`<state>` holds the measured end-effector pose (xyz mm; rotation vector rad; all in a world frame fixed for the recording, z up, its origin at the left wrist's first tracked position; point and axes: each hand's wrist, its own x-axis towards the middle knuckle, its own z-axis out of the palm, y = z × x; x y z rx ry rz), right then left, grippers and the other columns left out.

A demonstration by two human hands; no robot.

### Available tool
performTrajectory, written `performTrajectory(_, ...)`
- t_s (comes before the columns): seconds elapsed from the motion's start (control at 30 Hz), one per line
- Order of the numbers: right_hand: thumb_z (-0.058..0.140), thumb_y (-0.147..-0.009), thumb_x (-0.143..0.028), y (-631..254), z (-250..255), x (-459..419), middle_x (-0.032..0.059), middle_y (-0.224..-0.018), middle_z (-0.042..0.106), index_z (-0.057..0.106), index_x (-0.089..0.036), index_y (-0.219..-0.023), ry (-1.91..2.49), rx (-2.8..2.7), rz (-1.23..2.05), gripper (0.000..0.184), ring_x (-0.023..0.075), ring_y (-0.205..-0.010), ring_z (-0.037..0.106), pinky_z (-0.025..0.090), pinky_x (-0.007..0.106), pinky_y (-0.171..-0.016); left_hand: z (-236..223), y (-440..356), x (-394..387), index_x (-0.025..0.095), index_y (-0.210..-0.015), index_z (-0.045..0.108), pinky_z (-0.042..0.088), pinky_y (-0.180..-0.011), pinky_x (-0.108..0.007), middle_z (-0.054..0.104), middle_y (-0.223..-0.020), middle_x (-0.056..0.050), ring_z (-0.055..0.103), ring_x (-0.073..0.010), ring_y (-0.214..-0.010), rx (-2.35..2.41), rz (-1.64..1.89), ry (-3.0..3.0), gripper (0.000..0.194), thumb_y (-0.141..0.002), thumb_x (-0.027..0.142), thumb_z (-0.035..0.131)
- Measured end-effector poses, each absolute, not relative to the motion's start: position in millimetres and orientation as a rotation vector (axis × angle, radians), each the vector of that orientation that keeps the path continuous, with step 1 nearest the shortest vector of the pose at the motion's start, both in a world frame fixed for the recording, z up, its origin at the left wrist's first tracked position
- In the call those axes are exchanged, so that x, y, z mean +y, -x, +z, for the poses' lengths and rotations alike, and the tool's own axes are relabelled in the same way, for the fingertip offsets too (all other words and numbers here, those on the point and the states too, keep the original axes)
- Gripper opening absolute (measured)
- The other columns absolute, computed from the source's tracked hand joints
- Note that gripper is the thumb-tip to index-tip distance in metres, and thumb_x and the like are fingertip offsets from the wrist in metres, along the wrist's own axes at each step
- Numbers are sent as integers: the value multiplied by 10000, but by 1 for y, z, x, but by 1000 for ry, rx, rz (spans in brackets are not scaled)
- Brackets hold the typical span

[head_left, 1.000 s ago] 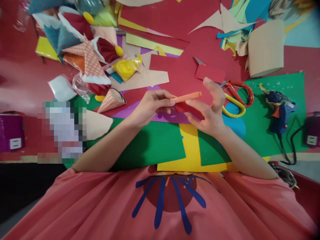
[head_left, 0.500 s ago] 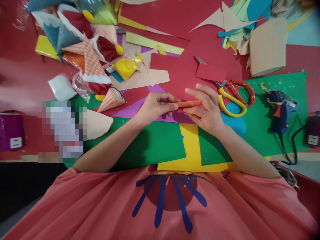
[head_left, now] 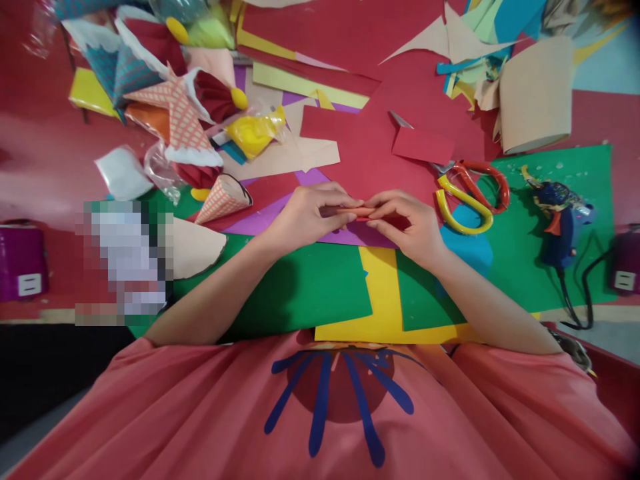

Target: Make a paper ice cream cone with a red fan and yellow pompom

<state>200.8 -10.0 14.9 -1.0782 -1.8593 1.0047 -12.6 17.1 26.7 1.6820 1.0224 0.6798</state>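
1. We have both hands on one thing: an orange strip, which is at the centre of our clock, in front of the body, above the purple paper. Most of it is covered by our fingers.

2. Our left hand comes from 8 o'clock and grasps the strip between thumb and fingertips. Our right hand comes from 4 o'clock and pinches it in the same manner. The two sets of fingertips almost meet.

3. A small red edge is visible just below the strip; we cannot tell if it belongs to the strip.

4. The step in hand, as we judge it, is a shaping by fingers, perhaps rolling or folding; the covered part does not let us decide which.

5. For the next move, we think it is important that the pressure is light and equal from both sides, because so thin a piece could twist or crease.

6. No tool is in our hands. The scissors lie near, at 3 o'clock, with a red piece of paper hiding part of the blades. The glue gun is farther in the same direction.

7. At 9 o'clock lies a checked cone; at 10 o'clock, a checked star.
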Motion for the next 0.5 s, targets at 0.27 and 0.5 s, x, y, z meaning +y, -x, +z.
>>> performTrajectory(0.27, 687, -825, -244, -198, 14, -11, 43, -968, 721, 639, -212, -768, 1122, -1697, 1130, 82, 175, -930, 680, 537, 352, -853, 20, 17, 22, 172, -980, 719, 484, -709, -233, 708, -909, -55, 635, -132, -796, 893, 631, -2003, 237, -883, 356, 607)
performTrajectory(0.5, 712, -809, -301, -198, 14, -12, 30, -966, 723, 561, -206, -804, 1203, -1554, 1293, 178, 161, -930, 693, 556, 325, -849, 20, 15, 20, 167, -978, 689, 483, -771, -259, 696, -935, -50, 627, -155, -860, 914, 564, -2089, 231, -900, 340, 558)
